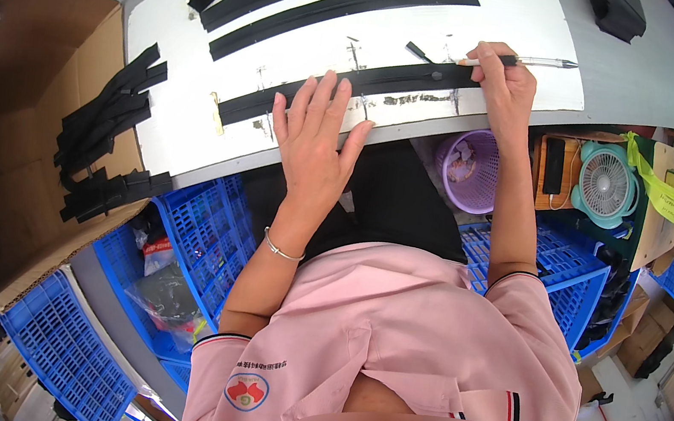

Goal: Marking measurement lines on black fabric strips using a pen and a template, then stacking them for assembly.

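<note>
Front black strip (407, 78) lies along white board's (543, 33) near edge, left hand (313, 134) spread flat, grip empty, right hand's (503, 83) grip pinching pen (547, 62); pen work looks underway, farther strips' (366, 1) status unclear.

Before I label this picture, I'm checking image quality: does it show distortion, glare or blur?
Head view: fisheye distortion curves the front edge of the table; head view: white glare burns out spots near the far left and right rims; head view: a smooth blur hides a patch over the pink shirt, low in frame, while the right hand and pen look fairly sharp.
</note>
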### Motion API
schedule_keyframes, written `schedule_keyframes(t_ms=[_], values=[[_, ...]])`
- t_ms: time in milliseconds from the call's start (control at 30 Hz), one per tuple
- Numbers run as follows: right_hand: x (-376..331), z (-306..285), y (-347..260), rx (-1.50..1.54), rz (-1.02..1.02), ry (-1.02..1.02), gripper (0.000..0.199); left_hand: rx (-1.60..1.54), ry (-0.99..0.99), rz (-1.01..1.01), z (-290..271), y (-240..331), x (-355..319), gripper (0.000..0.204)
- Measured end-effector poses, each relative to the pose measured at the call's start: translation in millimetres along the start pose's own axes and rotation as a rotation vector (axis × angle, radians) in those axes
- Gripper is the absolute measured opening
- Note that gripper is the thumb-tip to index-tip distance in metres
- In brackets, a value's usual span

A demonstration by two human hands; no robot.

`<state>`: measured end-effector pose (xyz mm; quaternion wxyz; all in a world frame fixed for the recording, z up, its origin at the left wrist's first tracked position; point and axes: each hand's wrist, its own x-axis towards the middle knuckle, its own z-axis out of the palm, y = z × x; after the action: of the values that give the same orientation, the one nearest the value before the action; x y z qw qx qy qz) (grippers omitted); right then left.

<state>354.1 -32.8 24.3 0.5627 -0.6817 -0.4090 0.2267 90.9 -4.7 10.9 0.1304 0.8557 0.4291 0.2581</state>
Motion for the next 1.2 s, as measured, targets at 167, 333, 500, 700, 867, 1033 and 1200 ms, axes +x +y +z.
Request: schedule_keyframes(t_ms=[167,333,500,700,867,1033,1200], values=[[0.9,-0.4,5.4,0.029,-0.007,-0.048,0.024,-0.047,0.069,-0.045,2.4,13.1,7.7,0.051],[0.1,3.8,5.8,0.03,-0.046,-0.028,0.026,-0.216,0.082,0.106,28.1,45.5,44.9,0.038],[0.4,3.3,11.6,0.003,-0.083,-0.072,0.026,-0.257,0.121,0.164,57.7,58.3,69.0,0.017],[0.2,2.2,7.0,-0.095,-0.123,-0.096,0.022,-0.248,0.14,0.147,62.4,60.5,69.9,0.013],[-1.2,1.9,12.5,-0.025,-0.137,-0.068,0.022,-0.219,0.134,0.158,62.3,60.2,71.1,0.013],[-2.3,-8.3,7.0,-0.064,-0.078,-0.19,0.021,-0.233,0.155,0.164,64.7,60.2,70.3,0.013],[-1.0,-1.6,6.6,-0.1,-0.167,-0.178,0.024,-0.267,0.135,0.174,64.7,55.5,69.2,0.015]])
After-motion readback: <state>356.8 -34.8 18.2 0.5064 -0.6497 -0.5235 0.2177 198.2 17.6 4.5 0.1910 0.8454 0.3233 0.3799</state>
